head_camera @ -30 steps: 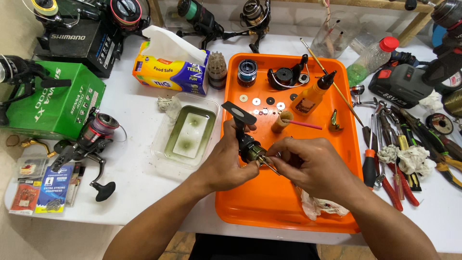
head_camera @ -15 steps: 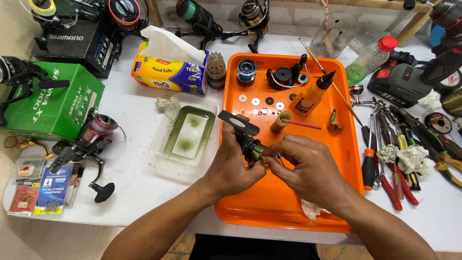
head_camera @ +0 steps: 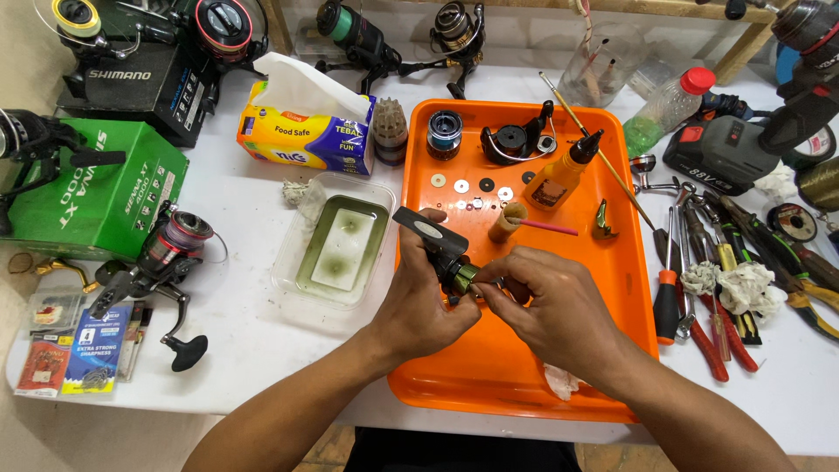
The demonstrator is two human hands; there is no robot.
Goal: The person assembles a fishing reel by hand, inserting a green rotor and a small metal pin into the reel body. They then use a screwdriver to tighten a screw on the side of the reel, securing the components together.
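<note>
I see the left hand curled shut around a dark reel part, centre frame over the orange tray. Right hand: fingers pinched closed on the part's small greenish end, 2 hands touching.

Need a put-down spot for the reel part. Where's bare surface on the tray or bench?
Free: the orange tray floor right of the right hand, below the green clip; also white table between the tissue pack and clear dish. Crowded: tray's back rim with washers, and the tool pile on the right.
</note>
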